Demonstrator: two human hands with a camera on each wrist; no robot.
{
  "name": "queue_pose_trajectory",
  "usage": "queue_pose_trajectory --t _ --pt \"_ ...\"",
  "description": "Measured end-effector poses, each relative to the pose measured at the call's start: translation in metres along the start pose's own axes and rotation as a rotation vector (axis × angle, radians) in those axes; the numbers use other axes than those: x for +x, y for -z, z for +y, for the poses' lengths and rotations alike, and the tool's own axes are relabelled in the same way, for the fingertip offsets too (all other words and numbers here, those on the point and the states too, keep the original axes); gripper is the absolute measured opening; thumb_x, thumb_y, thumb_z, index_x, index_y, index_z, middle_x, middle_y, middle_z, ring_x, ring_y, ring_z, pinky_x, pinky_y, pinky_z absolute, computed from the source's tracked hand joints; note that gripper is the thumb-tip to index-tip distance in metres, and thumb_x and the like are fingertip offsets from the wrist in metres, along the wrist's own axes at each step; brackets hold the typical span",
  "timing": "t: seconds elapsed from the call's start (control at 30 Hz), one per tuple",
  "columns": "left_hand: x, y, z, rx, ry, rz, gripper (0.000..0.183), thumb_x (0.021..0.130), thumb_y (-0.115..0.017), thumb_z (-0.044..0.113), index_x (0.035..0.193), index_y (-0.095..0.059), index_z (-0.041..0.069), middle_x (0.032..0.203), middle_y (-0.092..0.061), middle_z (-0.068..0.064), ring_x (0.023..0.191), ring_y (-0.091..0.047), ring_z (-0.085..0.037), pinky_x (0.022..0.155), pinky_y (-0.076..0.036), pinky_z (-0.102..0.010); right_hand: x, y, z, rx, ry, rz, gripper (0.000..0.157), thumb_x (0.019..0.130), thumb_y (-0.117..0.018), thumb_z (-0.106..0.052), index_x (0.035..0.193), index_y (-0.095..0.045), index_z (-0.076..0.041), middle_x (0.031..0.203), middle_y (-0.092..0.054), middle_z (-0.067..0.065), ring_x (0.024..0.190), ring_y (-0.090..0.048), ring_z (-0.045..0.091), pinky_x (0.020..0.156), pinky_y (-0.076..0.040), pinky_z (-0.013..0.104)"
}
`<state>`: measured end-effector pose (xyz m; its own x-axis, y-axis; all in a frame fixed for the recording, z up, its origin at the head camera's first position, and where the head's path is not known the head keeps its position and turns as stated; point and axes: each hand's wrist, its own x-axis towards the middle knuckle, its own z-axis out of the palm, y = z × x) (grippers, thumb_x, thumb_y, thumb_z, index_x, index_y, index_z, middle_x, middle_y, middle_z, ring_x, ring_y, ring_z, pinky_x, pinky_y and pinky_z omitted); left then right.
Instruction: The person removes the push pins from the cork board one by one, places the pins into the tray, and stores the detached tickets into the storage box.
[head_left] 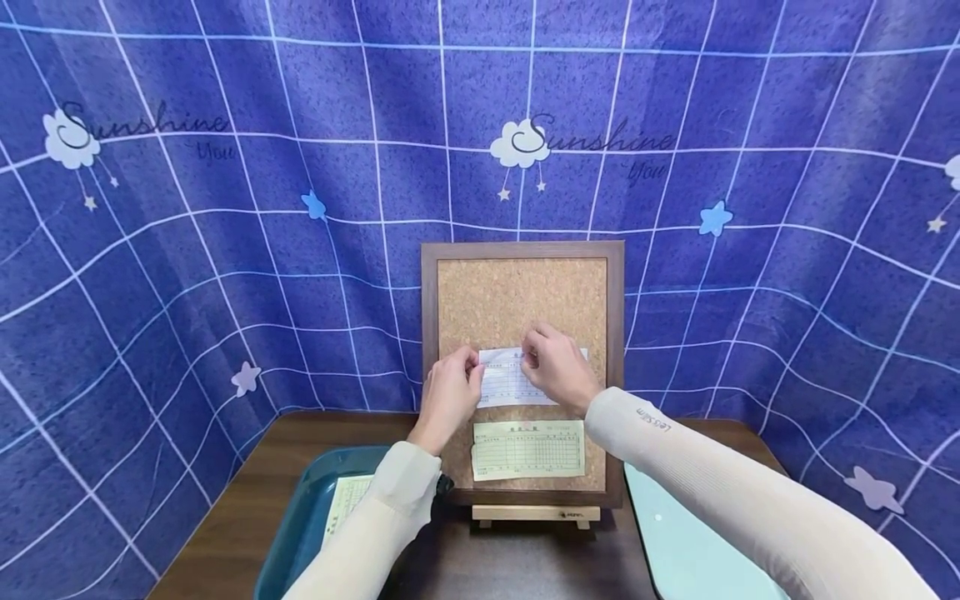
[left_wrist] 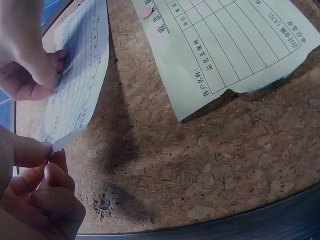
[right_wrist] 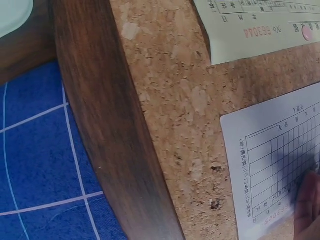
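A white printed form slip [head_left: 497, 385] is held against a framed cork board [head_left: 517, 300]. My left hand [head_left: 450, 387] pinches its left edge between thumb and fingers, as the left wrist view shows closely. Near the top middle of that slip is my right hand [head_left: 558, 368], its fingers bent against the paper; whatever may be between its fingertips is hidden. Below hangs a pale green form slip [head_left: 528, 454], with a round pink pin [right_wrist: 306, 33] at its top middle. In the left wrist view the white slip [left_wrist: 85, 75] stands slightly off the cork at its lower edge.
The board leans on a small wooden easel [head_left: 536, 512] on a dark wood table [head_left: 300, 429]. At left, a teal tray [head_left: 300, 500] holds a pale green slip [head_left: 347, 500], partly behind my sleeve. A mint-coloured flat panel [head_left: 690, 533] lies at right. A blue patterned curtain [head_left: 330, 250] hangs behind.
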<state>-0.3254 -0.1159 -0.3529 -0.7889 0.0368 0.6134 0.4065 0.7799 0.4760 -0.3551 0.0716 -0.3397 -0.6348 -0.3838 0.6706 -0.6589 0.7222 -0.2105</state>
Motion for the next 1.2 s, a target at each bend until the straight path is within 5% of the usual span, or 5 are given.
queue_pose_trajectory --t 0.63,1.2 --pt "-0.001 0.009 -0.014 0.004 0.072 0.062 0.003 0.086 -0.063 0.012 0.084 -0.061 0.012 0.068 -0.056 0.003 0.062 -0.054 -0.019 0.057 -0.042 -0.037 -0.014 0.006 0.000 -0.021 0.189 0.111 0.018 0.070 -0.065 0.008 0.077 -0.058 -0.008 0.079 -0.050 0.000 0.065 -0.048 0.010 0.059 -0.044 0.025" --pt "-0.014 0.052 -0.046 -0.002 0.098 0.127 0.004 0.086 -0.057 0.012 0.087 -0.055 0.008 0.069 -0.058 -0.001 0.058 -0.053 -0.020 0.056 -0.041 -0.038 -0.041 0.029 0.024 -0.048 0.238 0.055 0.021 0.073 -0.068 0.003 0.076 -0.056 -0.013 0.079 -0.047 -0.005 0.066 -0.051 0.008 0.058 -0.046 0.025"
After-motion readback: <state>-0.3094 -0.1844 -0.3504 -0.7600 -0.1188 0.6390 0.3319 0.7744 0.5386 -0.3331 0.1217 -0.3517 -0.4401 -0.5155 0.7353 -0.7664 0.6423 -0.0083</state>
